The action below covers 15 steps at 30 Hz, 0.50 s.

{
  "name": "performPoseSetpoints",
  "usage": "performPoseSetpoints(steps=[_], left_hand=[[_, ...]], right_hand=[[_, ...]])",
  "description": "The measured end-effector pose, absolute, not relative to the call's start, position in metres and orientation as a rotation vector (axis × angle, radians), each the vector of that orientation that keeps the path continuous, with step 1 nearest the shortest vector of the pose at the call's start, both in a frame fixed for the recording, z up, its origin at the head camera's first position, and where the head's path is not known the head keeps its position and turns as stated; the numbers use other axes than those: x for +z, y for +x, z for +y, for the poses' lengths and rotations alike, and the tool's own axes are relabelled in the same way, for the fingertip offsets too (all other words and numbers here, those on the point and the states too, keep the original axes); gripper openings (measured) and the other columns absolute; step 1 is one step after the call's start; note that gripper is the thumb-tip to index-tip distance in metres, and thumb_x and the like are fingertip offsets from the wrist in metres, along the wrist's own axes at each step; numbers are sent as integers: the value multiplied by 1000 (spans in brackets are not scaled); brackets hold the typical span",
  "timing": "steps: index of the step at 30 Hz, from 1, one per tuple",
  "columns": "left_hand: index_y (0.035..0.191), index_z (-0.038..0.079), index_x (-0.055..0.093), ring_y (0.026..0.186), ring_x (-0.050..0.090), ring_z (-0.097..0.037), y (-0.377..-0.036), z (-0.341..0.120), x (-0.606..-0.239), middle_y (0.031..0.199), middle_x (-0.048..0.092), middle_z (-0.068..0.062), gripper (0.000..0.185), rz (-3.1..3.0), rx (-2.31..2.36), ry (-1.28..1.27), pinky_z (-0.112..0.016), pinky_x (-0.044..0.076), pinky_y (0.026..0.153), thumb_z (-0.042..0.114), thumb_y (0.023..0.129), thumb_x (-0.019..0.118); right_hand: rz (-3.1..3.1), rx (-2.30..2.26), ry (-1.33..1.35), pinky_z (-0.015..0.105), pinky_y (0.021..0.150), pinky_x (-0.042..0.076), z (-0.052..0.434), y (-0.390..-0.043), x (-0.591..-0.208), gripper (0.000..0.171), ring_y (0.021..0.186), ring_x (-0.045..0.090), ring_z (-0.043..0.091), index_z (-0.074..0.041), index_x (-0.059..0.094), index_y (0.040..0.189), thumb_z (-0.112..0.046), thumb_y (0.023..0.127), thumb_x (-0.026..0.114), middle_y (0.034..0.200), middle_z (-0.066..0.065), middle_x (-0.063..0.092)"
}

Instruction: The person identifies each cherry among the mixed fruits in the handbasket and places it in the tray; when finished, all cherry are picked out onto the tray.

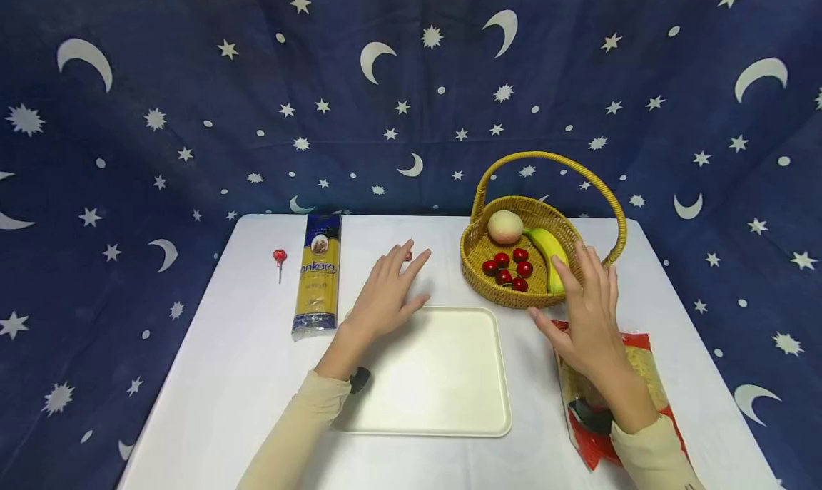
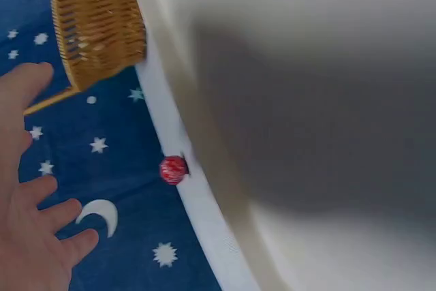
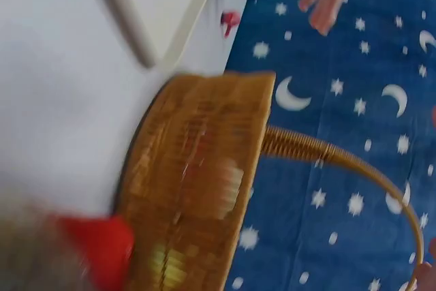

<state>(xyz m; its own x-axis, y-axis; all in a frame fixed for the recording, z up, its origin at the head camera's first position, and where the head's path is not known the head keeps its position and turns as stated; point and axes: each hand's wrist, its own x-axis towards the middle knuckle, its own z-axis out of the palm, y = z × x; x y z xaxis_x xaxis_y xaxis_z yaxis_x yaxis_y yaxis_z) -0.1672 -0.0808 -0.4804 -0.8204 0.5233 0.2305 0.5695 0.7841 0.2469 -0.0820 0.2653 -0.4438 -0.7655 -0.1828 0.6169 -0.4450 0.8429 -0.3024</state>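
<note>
My left hand (image 1: pixel 385 294), fingers spread and nothing held, hovers over the far left part of the cream tray (image 1: pixel 443 376). Just past its fingertips a small red lollipop (image 1: pixel 408 256) is mostly covered by the hand; its round head (image 2: pixel 173 170) shows in the left wrist view. My right hand (image 1: pixel 591 319) is raised with fingers extended, beside the front right rim of the wicker basket (image 1: pixel 507 296). Inside the basket lie a peach (image 1: pixel 505 227), a banana (image 1: pixel 549 256) and several cherries (image 1: pixel 504 277). Below the right hand and forearm, partly hidden, lies a red-edged pasta bag (image 1: pixel 645 365).
On the left of the white table (image 1: pixel 212 376) lie a spaghetti pack (image 1: pixel 318 279) and another red lollipop (image 1: pixel 279 255) with its stick toward me. The basket's tall handle (image 1: pixel 552 155) arches up. A blue star-and-moon cloth (image 1: pixel 359 176) hangs behind the table.
</note>
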Motion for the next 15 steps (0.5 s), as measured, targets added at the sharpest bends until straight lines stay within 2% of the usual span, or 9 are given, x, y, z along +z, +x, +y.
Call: performPoseSetpoints(steps=[3, 7, 11, 13, 15], left_hand=[[167, 21, 34, 158, 36, -45, -186, -78, -488, 174, 29, -20, 75, -2830, -466, -888, -62, 35, 127, 38, 103, 69], [165, 17, 39, 156, 39, -44, -208, -74, -496, 172, 32, -21, 70, -2867, -427, -931, -61, 37, 126, 34, 103, 69], [164, 15, 39, 156, 39, -44, -222, -71, -501, 172, 32, -22, 68, -2911, -403, -945, -60, 37, 126, 35, 105, 66], [164, 15, 39, 156, 39, -45, -227, -70, -503, 172, 31, -23, 68, -2922, -396, -934, -59, 37, 127, 35, 105, 65], [164, 14, 38, 156, 39, -45, -229, -67, -503, 172, 31, -23, 68, -2911, -396, -927, -59, 37, 127, 35, 105, 65]], right_hand=[[-2382, 633, 375, 72, 131, 3, 283, -79, -446, 88, 164, 17, 43, -11, 40, 160, -75, 101, 44, 177, 17, 20], [-2335, 705, 303, 69, 132, 9, 304, -77, -449, 90, 162, 19, 46, -3, 38, 160, -70, 100, 51, 175, 22, 23], [-2327, 852, 220, 63, 134, 14, 319, -77, -451, 80, 164, 18, 37, -7, 30, 165, -40, 101, 64, 177, 18, 20], [-2338, 920, 175, 62, 135, 14, 324, -78, -452, 83, 166, 15, 30, -12, 25, 168, -24, 98, 66, 178, 14, 18], [-2351, 968, 133, 61, 136, 14, 329, -81, -452, 87, 166, 14, 25, -16, 22, 170, -14, 95, 67, 179, 12, 17]])
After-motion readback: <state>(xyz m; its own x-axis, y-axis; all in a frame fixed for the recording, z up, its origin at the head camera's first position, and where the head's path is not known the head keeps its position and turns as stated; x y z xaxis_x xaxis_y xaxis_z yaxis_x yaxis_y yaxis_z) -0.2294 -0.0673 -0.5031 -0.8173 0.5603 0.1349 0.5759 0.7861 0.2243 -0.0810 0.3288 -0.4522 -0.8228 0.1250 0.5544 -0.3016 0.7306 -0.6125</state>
